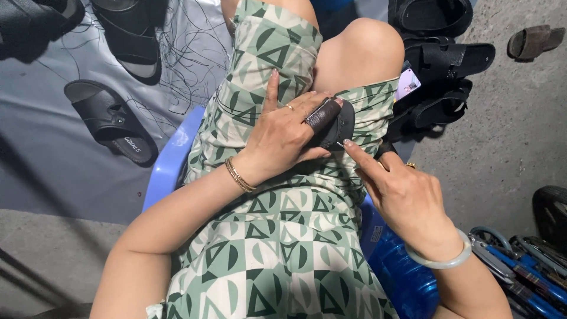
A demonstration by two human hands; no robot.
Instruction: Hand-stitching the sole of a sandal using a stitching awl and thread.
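Rough concrete floor is showing along the right and bottom of the frame, with a grey plastic sheet spreading across the left side and carrying loose dark threads and finished black sandals. More black sandals are piling up at the upper right, and one brown sandal is lying apart in the top right corner. At the lower right a cluster of blue-handled tools is resting beside a blue water bottle.

Someone in a green and cream patterned dress is sitting on a pale blue plastic chair, working on the lap at the centre of the frame. A dark sandal sole is lying there against the right thigh. The left hand is pressing down on it, fingers spread and mostly flat, with a brown leather guard wrapped over one finger. The right hand is coming in from the lower right, loosely curled, with its forefinger extended and its tip meeting the sole's edge; something thin and pale seems to be pinched or pushed there, perhaps a needle, though it is too small to tell.

To my eye, hand stitching along the sole's rim is the step under way. Any next move would be calling for a firm hold from the left hand and a careful, guarded push at that edge.
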